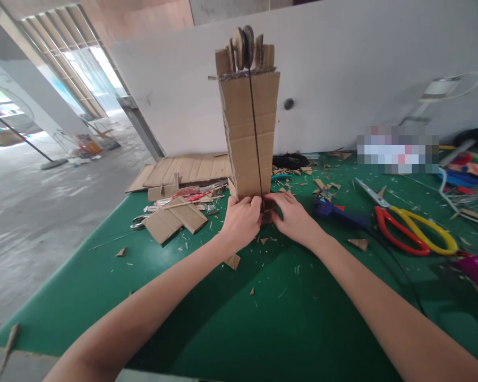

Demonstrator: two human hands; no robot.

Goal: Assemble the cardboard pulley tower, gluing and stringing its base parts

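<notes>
Tall brown corrugated-cardboard tower (249, 135), upright on green bench (207, 313), dark string down front. Left hand (241, 220), right hand (292, 215): grips closed around base, steadying it. Red-and-yellow scissors (408, 228), blue glue gun (334, 211) lay near right hand.

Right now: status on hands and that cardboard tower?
Left hand and right hand both gripping base of upright cardboard tower. Black string runs down its front. Scissors, cardboard scraps alongside, apart.

A tall corrugated cardboard tower (249, 135) stands upright on the green counter (231, 307), a dark string (255, 132) running down its front, discs atop.
</notes>
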